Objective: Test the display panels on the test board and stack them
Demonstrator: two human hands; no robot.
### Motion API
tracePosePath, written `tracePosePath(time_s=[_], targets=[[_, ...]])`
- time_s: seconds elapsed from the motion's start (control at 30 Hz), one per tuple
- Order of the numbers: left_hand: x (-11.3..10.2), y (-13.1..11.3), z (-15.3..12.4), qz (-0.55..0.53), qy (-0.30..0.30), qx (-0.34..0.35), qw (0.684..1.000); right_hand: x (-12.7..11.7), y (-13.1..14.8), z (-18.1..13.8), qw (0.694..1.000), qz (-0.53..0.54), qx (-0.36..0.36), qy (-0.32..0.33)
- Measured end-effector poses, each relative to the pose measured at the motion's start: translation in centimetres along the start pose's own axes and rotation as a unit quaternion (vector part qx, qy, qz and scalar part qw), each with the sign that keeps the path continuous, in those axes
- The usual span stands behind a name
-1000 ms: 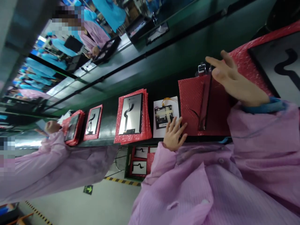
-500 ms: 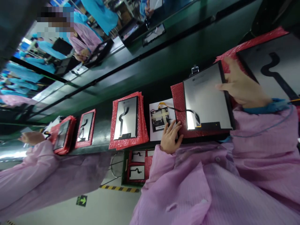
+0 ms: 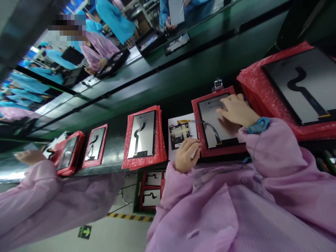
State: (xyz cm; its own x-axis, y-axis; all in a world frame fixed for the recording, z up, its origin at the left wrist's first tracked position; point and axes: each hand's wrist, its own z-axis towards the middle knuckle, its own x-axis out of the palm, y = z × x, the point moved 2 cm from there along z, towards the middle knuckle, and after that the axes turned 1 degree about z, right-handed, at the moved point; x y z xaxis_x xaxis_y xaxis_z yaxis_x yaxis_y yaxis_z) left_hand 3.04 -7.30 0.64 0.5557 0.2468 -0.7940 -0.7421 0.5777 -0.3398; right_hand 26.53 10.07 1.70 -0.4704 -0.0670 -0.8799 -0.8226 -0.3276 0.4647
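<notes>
A grey display panel lies flat on a red bubble-wrap sheet in front of me, its dark ribbon cable curving across it. My right hand rests on the panel with fingers stretched out flat. My left hand is curled at the panel's near left corner, pinching something small and white that I cannot make out. Just beside it lies a white sheet carrying a small circuit board with yellow tape.
A stack of red sheets with a panel lies to the left, a bigger one to the right. A co-worker's pink sleeve and hand work at further panels. A green conveyor runs behind. A bin sits below.
The panel, held up on edge a second ago, has been laid flat on the red sheet. My right hand moved down onto it. My left hand curled from flat into a pinch.
</notes>
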Motion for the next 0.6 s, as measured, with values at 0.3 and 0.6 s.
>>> tracePosePath(time_s=[0.3,0.6], targets=[[0.7,6.9,6.7,0.135,-0.084,-0.046,0.986,4.6,7.2,0.5,0.936,0.238,-0.232,0.120],[2.0,7.7,5.4,0.064,0.013,-0.070,0.995,5.5,7.0,-0.6,0.943,0.203,-0.245,0.098]])
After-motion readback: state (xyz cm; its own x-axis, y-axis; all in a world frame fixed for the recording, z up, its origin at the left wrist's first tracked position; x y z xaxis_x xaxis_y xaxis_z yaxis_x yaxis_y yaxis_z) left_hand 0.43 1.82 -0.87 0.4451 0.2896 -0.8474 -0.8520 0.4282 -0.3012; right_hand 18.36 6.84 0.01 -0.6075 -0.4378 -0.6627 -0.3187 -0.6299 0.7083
